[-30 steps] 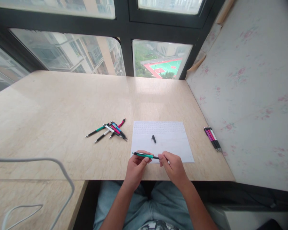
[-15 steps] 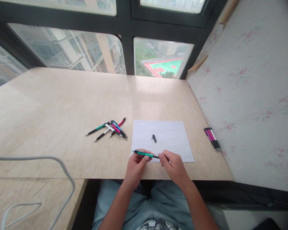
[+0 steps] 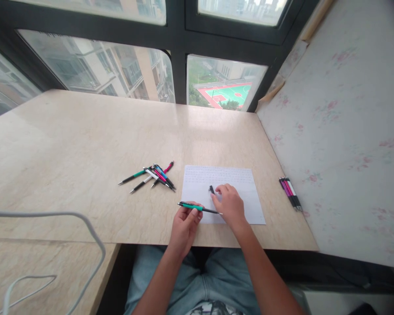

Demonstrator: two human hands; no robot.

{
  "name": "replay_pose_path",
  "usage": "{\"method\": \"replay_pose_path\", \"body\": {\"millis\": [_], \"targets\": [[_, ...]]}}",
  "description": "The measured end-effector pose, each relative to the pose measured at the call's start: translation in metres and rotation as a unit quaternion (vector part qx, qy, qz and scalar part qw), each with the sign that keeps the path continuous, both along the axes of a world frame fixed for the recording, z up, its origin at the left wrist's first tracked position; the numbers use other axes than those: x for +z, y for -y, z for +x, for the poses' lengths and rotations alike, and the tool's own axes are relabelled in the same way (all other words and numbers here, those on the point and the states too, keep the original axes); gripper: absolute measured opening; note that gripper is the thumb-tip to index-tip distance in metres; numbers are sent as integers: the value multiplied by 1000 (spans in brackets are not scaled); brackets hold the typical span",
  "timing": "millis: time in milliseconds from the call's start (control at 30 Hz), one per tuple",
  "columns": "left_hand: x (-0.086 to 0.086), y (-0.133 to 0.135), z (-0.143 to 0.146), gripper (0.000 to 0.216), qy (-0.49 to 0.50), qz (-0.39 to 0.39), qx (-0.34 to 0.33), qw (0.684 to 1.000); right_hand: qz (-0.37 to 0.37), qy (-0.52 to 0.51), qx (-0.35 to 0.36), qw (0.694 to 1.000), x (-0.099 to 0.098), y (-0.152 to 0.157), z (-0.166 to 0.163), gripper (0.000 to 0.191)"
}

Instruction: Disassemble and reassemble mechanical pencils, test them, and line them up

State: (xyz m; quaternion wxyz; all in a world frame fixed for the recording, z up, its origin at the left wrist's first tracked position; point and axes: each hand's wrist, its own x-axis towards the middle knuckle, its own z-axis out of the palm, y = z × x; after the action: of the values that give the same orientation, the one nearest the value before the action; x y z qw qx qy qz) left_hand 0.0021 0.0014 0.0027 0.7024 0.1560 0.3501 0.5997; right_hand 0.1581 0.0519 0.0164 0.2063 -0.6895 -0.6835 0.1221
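Observation:
My left hand [image 3: 186, 225] pinches a teal and black click pen [image 3: 192, 206] by its barrel. The pen lies nearly level above the near edge of the paper, its silver tip pointing right. Just beyond that tip, my right hand [image 3: 230, 204] hovers over the paper with thumb and fingers apart. A small black piece [image 3: 212, 189], shaped like a pen cap, rests on the written sheet of paper [image 3: 193, 186] beside those fingertips. Whether they touch it I cannot tell.
Left of the paper, several pens [image 3: 154, 177] in green, white, pink and blue lie crossed in a pile. Several more pens [image 3: 290, 194] lie side by side near the papered wall [image 3: 348, 153]. A grey cable [image 3: 85, 225] loops across the lower left.
My right hand has left the tip end of the teal pen, opened, and moved forward to the small black piece. My left hand keeps the pen, shifted slightly left.

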Motion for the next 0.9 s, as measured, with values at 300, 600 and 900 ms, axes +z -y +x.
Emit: {"method": "replay_pose_path", "body": {"millis": [300, 600, 900], "targets": [[4, 2, 0, 15, 12, -6, -6, 1000, -19, -137, -51, 989, -2, 17, 20, 12], [3, 2, 3, 17, -27, -11, 7, 1000, -34, -373, 1, 927, 23, 74, 53, 16], [4, 3, 5, 18, -92, 10, -24, 995, -2, -337, 71, 939, 23, 68, 33, 10]]}}
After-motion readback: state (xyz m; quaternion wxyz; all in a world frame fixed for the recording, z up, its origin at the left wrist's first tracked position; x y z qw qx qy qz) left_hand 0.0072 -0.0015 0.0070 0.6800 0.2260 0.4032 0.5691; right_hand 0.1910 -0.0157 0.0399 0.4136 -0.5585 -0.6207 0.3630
